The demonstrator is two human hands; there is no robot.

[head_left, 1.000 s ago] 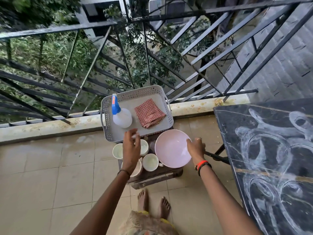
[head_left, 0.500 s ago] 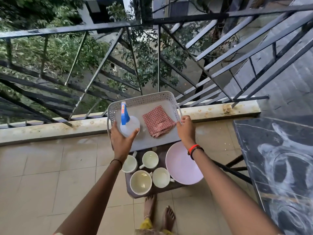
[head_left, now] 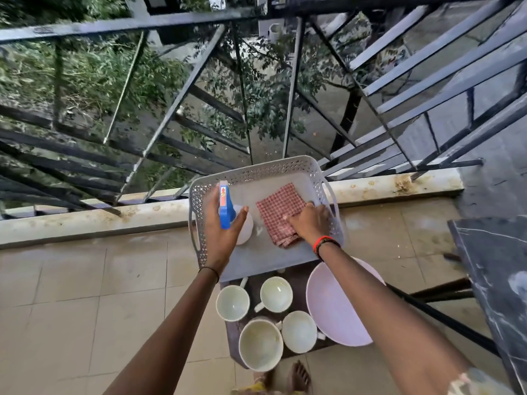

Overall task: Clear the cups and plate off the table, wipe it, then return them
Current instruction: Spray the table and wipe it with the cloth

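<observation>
Several pale green cups (head_left: 261, 317) and a pink plate (head_left: 333, 315) stand on a small dark table (head_left: 232, 334) below me. A grey perforated basket (head_left: 256, 172) rests on the table's far end. Inside it, my left hand (head_left: 221, 229) wraps around a white spray bottle with a blue nozzle (head_left: 226, 209). My right hand (head_left: 312, 220) presses on a folded red checked cloth (head_left: 278, 208), its fingers curled over the cloth's near edge.
A black metal railing (head_left: 182, 92) on a concrete curb (head_left: 85, 220) runs just beyond the basket. A dark marble slab (head_left: 496, 269) with black legs stands at the right. Beige floor tiles (head_left: 85, 303) spread to the left. My bare feet show under the table.
Both hands moved from the basket's near edge into the basket. The left one closed around the spray bottle and the right one came down onto the checked cloth.
</observation>
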